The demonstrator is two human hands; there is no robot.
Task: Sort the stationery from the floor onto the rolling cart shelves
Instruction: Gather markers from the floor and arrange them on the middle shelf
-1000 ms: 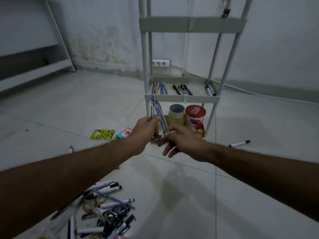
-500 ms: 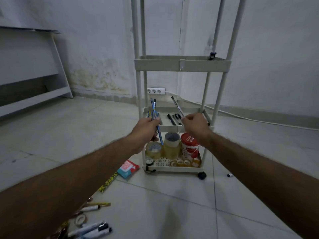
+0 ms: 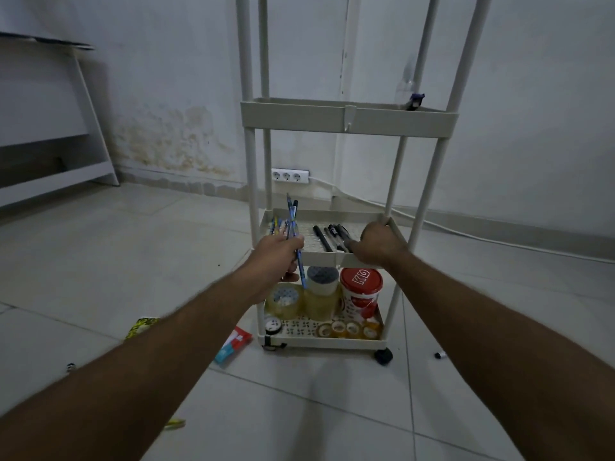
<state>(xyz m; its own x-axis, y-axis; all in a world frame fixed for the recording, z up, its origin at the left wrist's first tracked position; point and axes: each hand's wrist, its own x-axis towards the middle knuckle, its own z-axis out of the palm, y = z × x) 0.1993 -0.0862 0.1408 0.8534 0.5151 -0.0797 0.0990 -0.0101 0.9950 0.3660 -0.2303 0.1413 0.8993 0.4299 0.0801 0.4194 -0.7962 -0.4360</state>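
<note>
Head view. L hand [image 3: 278, 252] grips a bunch of blue pens [image 3: 293, 221], tips up, at near-left edge of the cart's middle shelf [image 3: 332, 259]. R hand [image 3: 376, 241] reaches into that shelf's right part, over the black pens [image 3: 327, 236]; finger state cannot be told. Bottom shelf [image 3: 326, 342]: tape rolls [image 3: 284, 299], red tub [image 3: 361, 291]. On floor, near left: red-blue packet [image 3: 233, 344]; right: marker [image 3: 441, 355].

Blue pens [image 3: 293, 224] upright (bunched), black pens [image 3: 329, 236] flat on cart's middle shelf [image 3: 332, 261]

Left hand [image 3: 278, 252] clenched, right hand [image 3: 377, 242] lowered palm-down, both arms outstretched.
</note>
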